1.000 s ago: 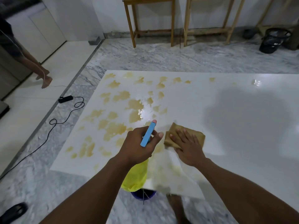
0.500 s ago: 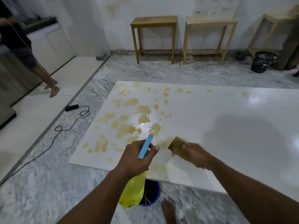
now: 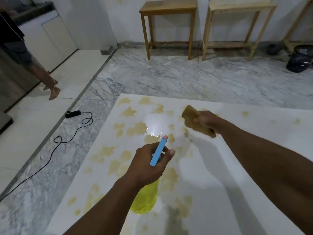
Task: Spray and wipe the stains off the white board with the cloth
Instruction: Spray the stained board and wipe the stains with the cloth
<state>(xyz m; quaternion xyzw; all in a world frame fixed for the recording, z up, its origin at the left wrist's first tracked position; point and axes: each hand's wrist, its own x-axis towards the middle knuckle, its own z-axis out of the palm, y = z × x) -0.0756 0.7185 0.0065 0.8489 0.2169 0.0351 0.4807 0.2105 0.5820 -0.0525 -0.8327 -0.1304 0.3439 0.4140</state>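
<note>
Bottle (image 3: pixel 146 200) behind left hand (image 3: pixel 149 165), cloth (image 3: pixel 192 120) blurred

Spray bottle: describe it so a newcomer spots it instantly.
On the grey marble floor lies a white board. Over its stained near-left part, the left hand grips a translucent yellow spray bottle. Its light-blue, pink-tipped head sets it apart from the right hand's tan cloth.

Over the stained left half of the white board (image 3: pixel 271 126), the left hand (image 3: pixel 149 165) with its spray bottle (image 3: pixel 145 199) and the right hand (image 3: pixel 207 121) with the cloth (image 3: pixel 193 119) took up the air. Bare board stretched open to their right. A black adapter (image 3: pixel 72 114) and its looped cable (image 3: pixel 52 153) lay on the marble floor (image 3: pixel 152 78) left of the board.
</note>
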